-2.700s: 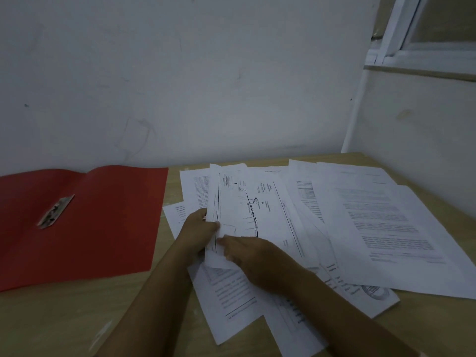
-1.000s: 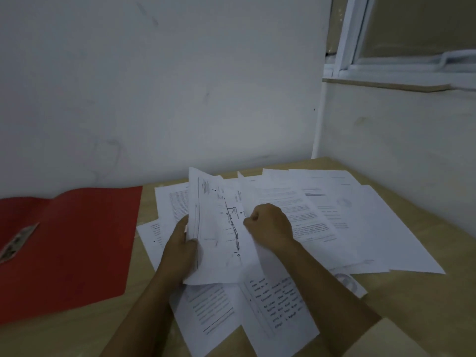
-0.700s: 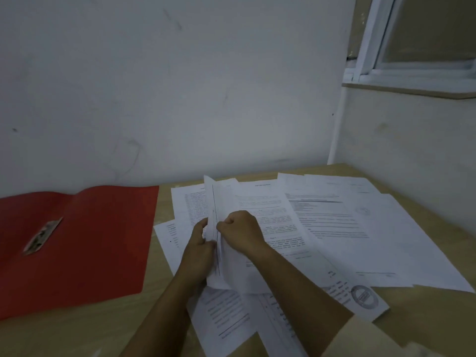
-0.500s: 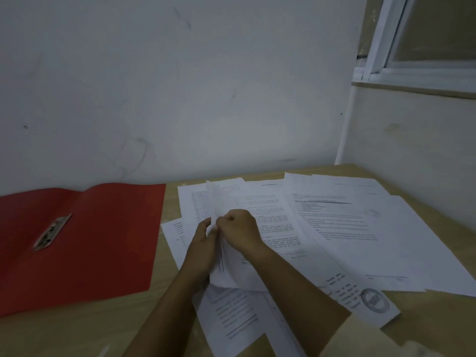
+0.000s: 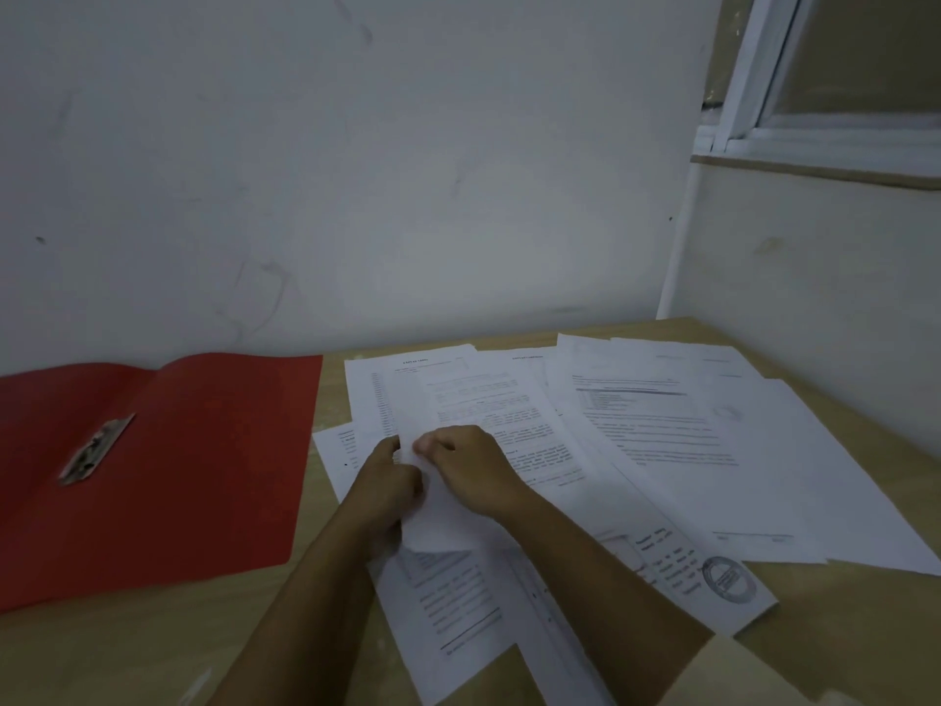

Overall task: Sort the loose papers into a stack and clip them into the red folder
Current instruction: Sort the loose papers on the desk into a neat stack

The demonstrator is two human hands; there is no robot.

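Mid-gathering, my left hand point(image 5: 389, 484) and right hand point(image 5: 471, 463) both pinch one sheet point(image 5: 442, 527) above the papers point(image 5: 662, 440); next, I reckon, another sheet joins it, edges squared.

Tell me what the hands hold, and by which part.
The left hand and right hand both pinch one white sheet near its left edge.

Both bare forearms point(image 5: 305, 593) reach in from the near edge of the table point(image 5: 153, 654) and converge toward its middle. The left hand point(image 5: 389, 481) and right hand point(image 5: 468, 466) sit side by side, knuckles up, fingers curled, pinching one sheet point(image 5: 438, 522) between them.
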